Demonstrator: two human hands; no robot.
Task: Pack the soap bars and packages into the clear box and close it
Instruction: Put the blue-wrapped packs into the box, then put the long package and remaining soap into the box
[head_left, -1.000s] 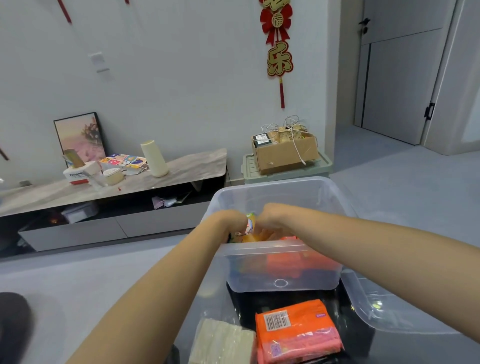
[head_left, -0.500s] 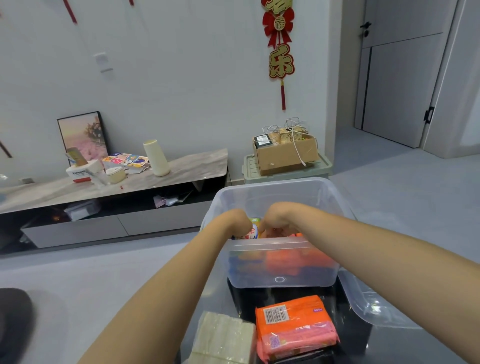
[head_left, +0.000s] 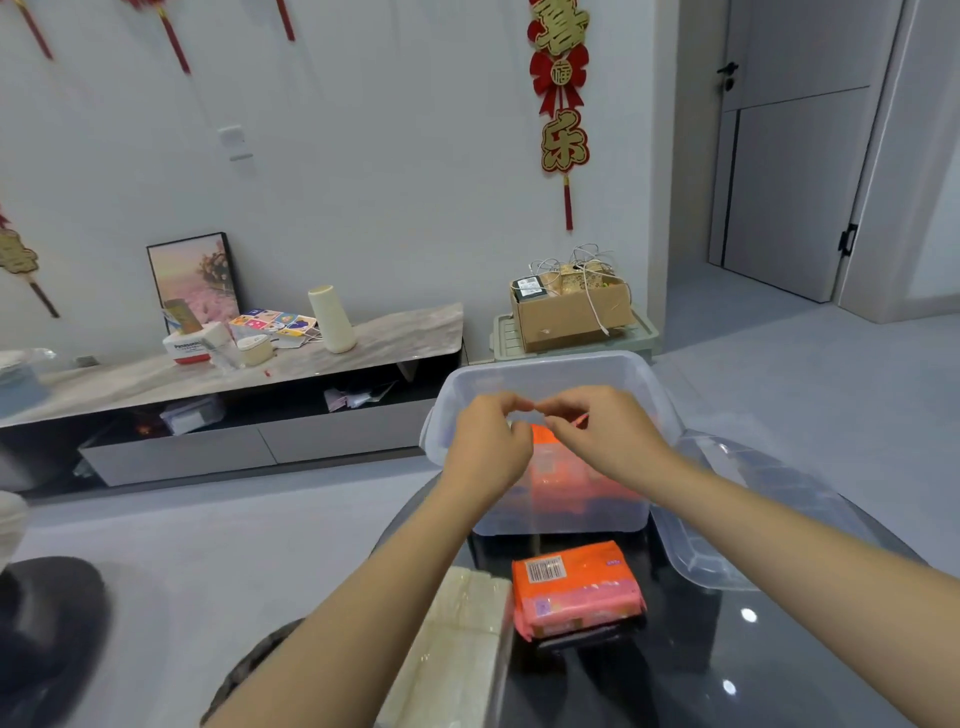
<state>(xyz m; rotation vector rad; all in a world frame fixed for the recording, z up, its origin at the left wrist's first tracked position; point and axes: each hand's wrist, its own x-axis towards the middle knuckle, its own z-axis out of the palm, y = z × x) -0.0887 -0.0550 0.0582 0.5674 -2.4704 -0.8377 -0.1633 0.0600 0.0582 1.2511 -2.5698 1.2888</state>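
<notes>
Both hands, the left hand (head_left: 485, 449) and the right hand (head_left: 605, 436), hung with fingers loosely curled on nothing above the clear plastic box (head_left: 561, 371) mid-frame, while the orange soap package (head_left: 576, 587) lay just below, nearer the right hand, long side left-to-right on the black counter (head_left: 675, 675).

- White wall (head_left: 363, 156) at the far side; red-and-gold hanging ornament (head_left: 561, 104) on it, right of centre.
- Low console (head_left: 234, 384) along the wall at left, marble-look top, grey drawers below.
- Framed picture (head_left: 192, 275) leans on the wall; cream cylinder (head_left: 331, 319) stands near it.
- Cardboard box (head_left: 571, 306) on a pale crate, far centre.
- Grey door (head_left: 795, 171) far right.
- Light grey floor (head_left: 805, 374).
</notes>
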